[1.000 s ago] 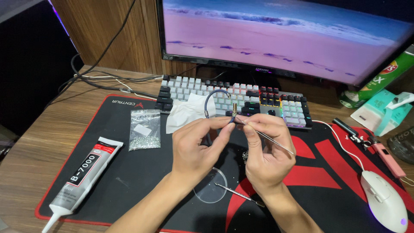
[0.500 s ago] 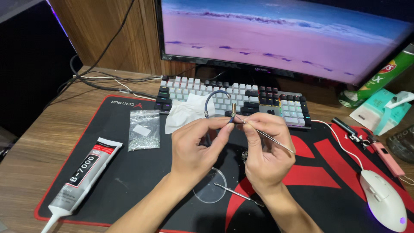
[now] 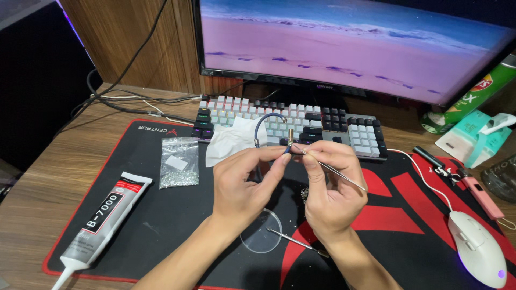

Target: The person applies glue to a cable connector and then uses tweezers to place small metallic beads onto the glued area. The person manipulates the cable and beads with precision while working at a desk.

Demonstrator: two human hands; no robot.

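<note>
pinching a blue cord [image 3: 267, 121] (left hand [image 3: 244, 185]), right hand [image 3: 329, 185] gripping tweezers [image 3: 334, 171].

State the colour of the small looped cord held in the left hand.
Dark blue cord, with a gold-coloured end; head view.

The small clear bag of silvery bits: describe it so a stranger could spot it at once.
Start at the black and red desk mat in front of the keyboard. On its left part, between the glue tube and the left hand, lies the clear bag, the only thing there that is see-through and glittering.
</note>
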